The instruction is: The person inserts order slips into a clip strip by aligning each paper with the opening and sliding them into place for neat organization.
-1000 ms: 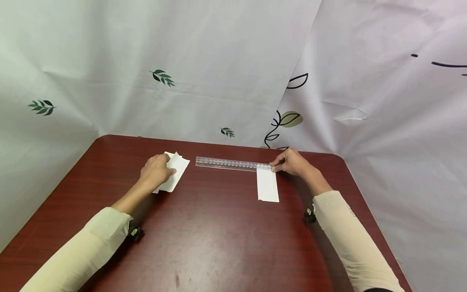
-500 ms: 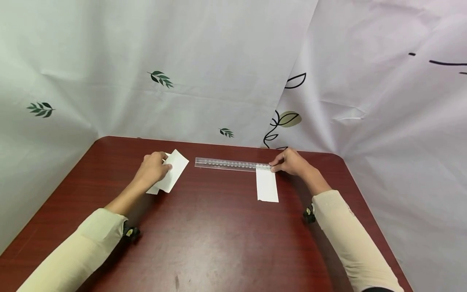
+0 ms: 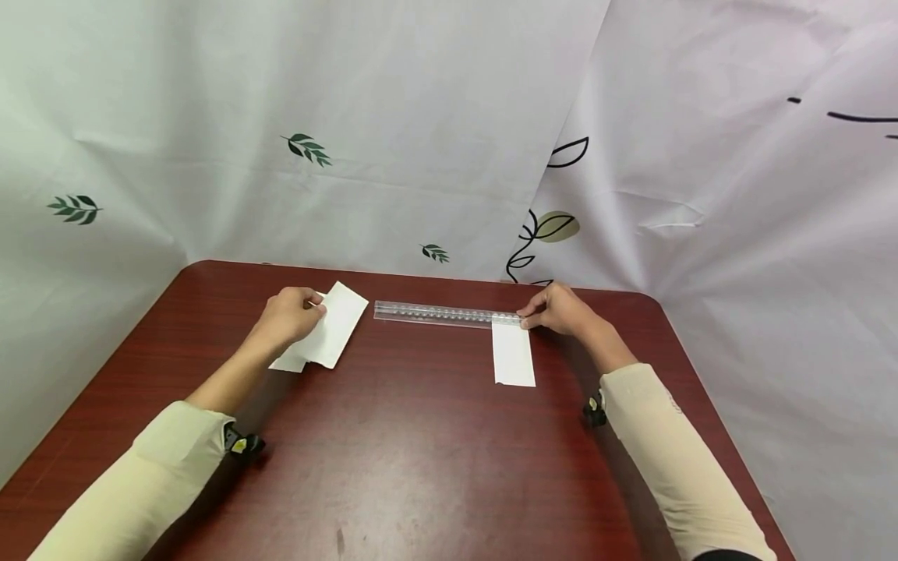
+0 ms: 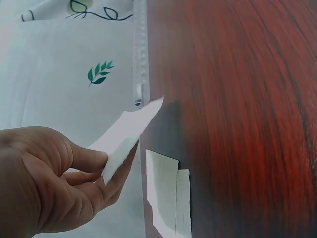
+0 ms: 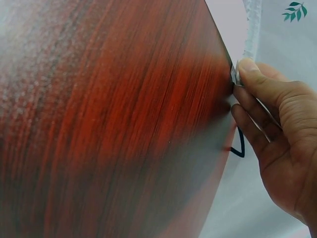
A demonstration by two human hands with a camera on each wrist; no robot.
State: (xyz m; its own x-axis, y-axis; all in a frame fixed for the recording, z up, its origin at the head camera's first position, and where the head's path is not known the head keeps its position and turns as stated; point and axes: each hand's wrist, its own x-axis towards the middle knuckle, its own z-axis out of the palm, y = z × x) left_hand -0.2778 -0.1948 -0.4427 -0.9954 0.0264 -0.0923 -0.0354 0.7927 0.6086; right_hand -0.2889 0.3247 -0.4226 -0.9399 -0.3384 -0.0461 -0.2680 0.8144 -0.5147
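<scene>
My left hand (image 3: 286, 317) pinches a white piece of paper (image 3: 342, 321) between thumb and fingers at the table's far left. In the left wrist view this paper (image 4: 124, 134) is raised and tilted. Other white paper pieces (image 4: 162, 191) lie overlapping on the table below it. A clear plastic ruler (image 3: 428, 314) lies along the far part of the table. Its right end is pinched by my right hand (image 3: 559, 312). A white paper strip (image 3: 514, 357) lies at that end, its top edge at the ruler; whether the fingers also grip the strip is unclear.
The dark red wooden table (image 3: 421, 452) has rounded far corners. A pale cloth backdrop (image 3: 393, 132) with leaf prints stands right behind its far edge and to both sides. Wrist cameras (image 3: 242, 442) are strapped below both sleeves.
My left hand has drawn slightly left and up, holding one paper apart from the pieces beneath, which show more now. My right hand, the ruler and the strip have stayed in place.
</scene>
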